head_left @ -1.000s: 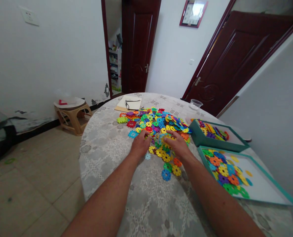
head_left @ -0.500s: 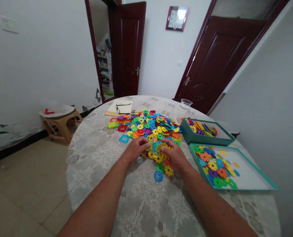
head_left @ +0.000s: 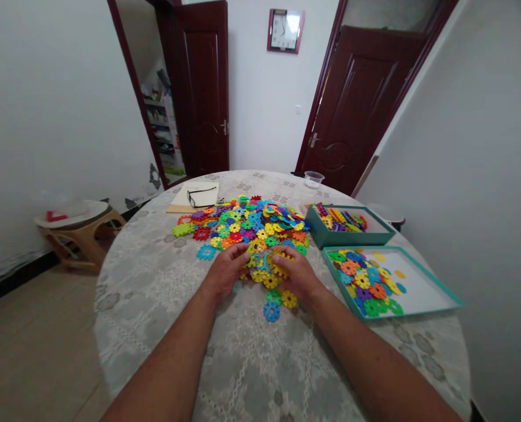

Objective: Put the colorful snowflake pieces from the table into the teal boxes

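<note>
At the pile (head_left: 254, 220): right hand (head_left: 299, 271), pinching yellow disc (head_left: 279, 271), which slack fingers might drop; left hand (head_left: 224, 272), grip we cannot tell.

multicoloured gear pieces (head_left: 247, 225); grey-and-white floral tablecloth (head_left: 251, 363); dark teal box (head_left: 352, 238)

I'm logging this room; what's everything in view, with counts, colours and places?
Table: one, grey patterned cloth, centre
Box: one, teal, table's right
Tray: one, teal and white, in front of box
Pieces: many, mixed colours, mid-table, in box and tray
Pad: one, cream, table's far left
Glasses: one pair, black, on pad
Bowl: one, clear, table's far edge
Stool: one, tan, left of table
Clock: one, red-framed, back wall
Wall plate: one, white, below clock
Doors: two, dark red, either side of clock
Shelf: one, white, left doorway
Left hand: one, bare, at near pieces
Right hand: one, bare, at near pieces, holding yellow piece
</note>
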The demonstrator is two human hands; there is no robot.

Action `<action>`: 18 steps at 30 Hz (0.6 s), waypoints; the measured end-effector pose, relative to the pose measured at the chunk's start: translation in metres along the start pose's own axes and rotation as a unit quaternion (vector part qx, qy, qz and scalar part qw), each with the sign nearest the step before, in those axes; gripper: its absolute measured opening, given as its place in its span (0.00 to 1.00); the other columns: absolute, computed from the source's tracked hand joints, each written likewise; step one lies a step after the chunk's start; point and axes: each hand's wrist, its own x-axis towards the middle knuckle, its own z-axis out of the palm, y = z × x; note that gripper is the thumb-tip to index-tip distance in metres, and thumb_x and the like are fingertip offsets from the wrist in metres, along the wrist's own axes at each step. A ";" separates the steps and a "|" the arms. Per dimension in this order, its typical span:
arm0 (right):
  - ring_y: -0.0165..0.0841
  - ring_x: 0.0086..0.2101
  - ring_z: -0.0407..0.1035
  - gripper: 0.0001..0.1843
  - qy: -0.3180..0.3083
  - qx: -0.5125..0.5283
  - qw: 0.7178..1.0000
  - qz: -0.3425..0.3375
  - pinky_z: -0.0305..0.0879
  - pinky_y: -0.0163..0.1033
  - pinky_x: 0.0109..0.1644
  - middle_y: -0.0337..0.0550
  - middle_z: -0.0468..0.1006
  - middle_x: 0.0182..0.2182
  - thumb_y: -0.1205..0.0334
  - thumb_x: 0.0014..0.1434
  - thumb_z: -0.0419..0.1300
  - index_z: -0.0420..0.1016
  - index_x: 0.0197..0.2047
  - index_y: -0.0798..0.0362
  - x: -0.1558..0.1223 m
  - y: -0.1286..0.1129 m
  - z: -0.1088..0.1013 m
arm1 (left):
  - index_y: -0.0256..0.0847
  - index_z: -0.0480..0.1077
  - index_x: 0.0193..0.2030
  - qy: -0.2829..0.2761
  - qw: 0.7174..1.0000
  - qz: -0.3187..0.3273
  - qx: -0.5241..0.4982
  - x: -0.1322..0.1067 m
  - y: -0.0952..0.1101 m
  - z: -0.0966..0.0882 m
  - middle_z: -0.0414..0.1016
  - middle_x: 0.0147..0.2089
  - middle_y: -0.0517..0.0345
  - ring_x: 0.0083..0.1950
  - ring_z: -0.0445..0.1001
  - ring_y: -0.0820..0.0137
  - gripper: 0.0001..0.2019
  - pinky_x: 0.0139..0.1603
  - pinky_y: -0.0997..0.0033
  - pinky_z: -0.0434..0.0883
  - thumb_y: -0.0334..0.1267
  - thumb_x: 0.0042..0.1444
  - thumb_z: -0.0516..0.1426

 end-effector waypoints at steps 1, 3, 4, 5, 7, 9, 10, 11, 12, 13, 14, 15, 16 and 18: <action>0.38 0.36 0.77 0.23 0.015 0.004 1.000 0.002 0.74 0.44 0.43 0.39 0.83 0.36 0.52 0.47 0.74 0.78 0.46 0.47 0.001 -0.003 -0.003 | 0.38 0.78 0.46 0.016 1.000 0.002 -0.012 0.002 0.000 -0.002 0.79 0.48 0.50 0.43 0.79 0.66 0.21 0.41 0.68 0.78 0.43 0.47 0.73; 0.37 0.36 0.76 0.23 0.038 -0.007 0.999 0.003 0.73 0.42 0.41 0.39 0.82 0.36 0.51 0.46 0.74 0.78 0.45 0.47 0.003 -0.007 -0.010 | 0.38 0.77 0.45 0.042 0.999 0.010 -0.029 0.005 -0.001 -0.005 0.78 0.46 0.52 0.42 0.78 0.68 0.21 0.39 0.70 0.78 0.42 0.45 0.74; 0.37 0.36 0.76 0.23 0.046 -0.026 0.999 0.000 0.72 0.41 0.40 0.39 0.82 0.36 0.50 0.47 0.74 0.78 0.45 0.47 0.005 -0.008 -0.014 | 0.38 0.77 0.44 0.054 0.998 0.016 -0.037 0.006 -0.001 -0.006 0.78 0.45 0.54 0.41 0.77 0.70 0.21 0.38 0.72 0.78 0.42 0.45 0.74; 0.37 0.36 0.76 0.23 0.055 -0.059 0.997 -0.009 0.72 0.41 0.40 0.39 0.82 0.36 0.49 0.47 0.73 0.79 0.45 0.47 0.005 -0.010 -0.016 | 0.39 0.77 0.44 0.063 0.997 0.022 -0.044 0.006 -0.001 -0.007 0.77 0.43 0.56 0.39 0.76 0.71 0.21 0.38 0.72 0.78 0.42 0.44 0.74; 0.39 0.37 0.75 0.22 0.071 -0.156 0.984 -0.045 0.71 0.42 0.41 0.40 0.82 0.36 0.48 0.50 0.70 0.80 0.45 0.48 0.007 -0.011 -0.020 | 0.39 0.76 0.43 0.080 0.995 0.034 -0.056 0.007 -0.001 -0.007 0.75 0.42 0.58 0.38 0.74 0.73 0.20 0.38 0.71 0.79 0.41 0.44 0.74; 0.41 0.39 0.76 0.20 0.079 -0.268 0.956 -0.093 0.71 0.44 0.46 0.42 0.83 0.38 0.48 0.52 0.68 0.82 0.45 0.50 0.008 -0.012 -0.020 | 0.39 0.76 0.41 0.084 0.994 0.038 -0.062 0.006 -0.001 -0.006 0.74 0.41 0.59 0.38 0.74 0.73 0.20 0.40 0.68 0.80 0.41 0.43 0.74; 0.42 0.41 0.76 0.20 0.078 -0.314 0.939 -0.115 0.70 0.45 0.48 0.43 0.83 0.39 0.48 0.53 0.67 0.82 0.45 0.50 0.008 -0.011 -0.019 | 0.39 0.76 0.41 0.081 0.994 0.036 -0.064 0.006 -0.001 -0.004 0.73 0.41 0.59 0.39 0.74 0.72 0.19 0.41 0.66 0.81 0.41 0.43 0.74; 0.43 0.43 0.76 0.19 0.072 -0.351 0.924 -0.133 0.70 0.45 0.50 0.43 0.83 0.41 0.49 0.54 0.66 0.82 0.45 0.50 0.008 -0.010 -0.017 | 0.39 0.76 0.40 0.077 0.994 0.033 -0.065 0.005 -0.002 -0.003 0.73 0.41 0.59 0.39 0.74 0.72 0.19 0.42 0.66 0.81 0.40 0.43 0.74; 0.43 0.44 0.76 0.19 0.063 -0.377 0.913 -0.145 0.70 0.46 0.51 0.44 0.83 0.42 0.50 0.55 0.64 0.81 0.46 0.50 0.008 -0.007 -0.015 | 0.39 0.76 0.40 0.073 0.995 0.029 -0.066 0.005 -0.002 -0.002 0.73 0.41 0.59 0.40 0.74 0.72 0.19 0.42 0.66 0.81 0.40 0.43 0.74; 0.43 0.45 0.76 0.18 0.052 -0.397 0.903 -0.153 0.70 0.46 0.52 0.44 0.83 0.43 0.51 0.56 0.63 0.81 0.47 0.50 0.009 -0.005 -0.012 | 0.39 0.75 0.40 0.070 0.995 0.025 -0.068 0.004 -0.003 -0.001 0.73 0.41 0.59 0.40 0.74 0.72 0.18 0.42 0.66 0.81 0.40 0.44 0.74; 0.43 0.45 0.76 0.18 0.042 -0.413 0.896 -0.158 0.70 0.46 0.53 0.44 0.83 0.44 0.52 0.57 0.63 0.80 0.49 0.50 0.009 -0.001 -0.009 | 0.39 0.75 0.40 0.070 0.995 0.021 -0.071 0.004 -0.003 -0.001 0.73 0.41 0.58 0.40 0.74 0.71 0.18 0.42 0.66 0.81 0.39 0.44 0.74; 0.43 0.46 0.76 0.19 0.031 -0.428 0.889 -0.162 0.70 0.46 0.53 0.44 0.83 0.44 0.52 0.57 0.62 0.80 0.50 0.50 0.009 0.002 -0.007 | 0.39 0.75 0.39 0.072 0.994 0.017 -0.075 0.004 -0.004 -0.001 0.73 0.41 0.58 0.41 0.74 0.71 0.18 0.42 0.66 0.81 0.39 0.44 0.74; 0.43 0.46 0.76 0.19 0.022 -0.442 0.881 -0.165 0.70 0.46 0.53 0.44 0.83 0.45 0.52 0.58 0.62 0.79 0.50 0.50 0.010 0.005 -0.004 | 0.39 0.75 0.39 0.075 0.994 0.014 -0.077 0.005 -0.004 -0.001 0.73 0.41 0.58 0.41 0.74 0.71 0.18 0.42 0.66 0.81 0.39 0.44 0.73; 0.43 0.47 0.76 0.19 0.010 -0.469 0.866 -0.172 0.69 0.47 0.54 0.45 0.83 0.45 0.53 0.58 0.62 0.79 0.51 0.50 0.011 0.010 -0.001 | 0.39 0.75 0.40 0.083 0.993 0.012 -0.079 0.005 -0.005 -0.001 0.72 0.41 0.58 0.41 0.74 0.71 0.18 0.42 0.66 0.82 0.38 0.45 0.73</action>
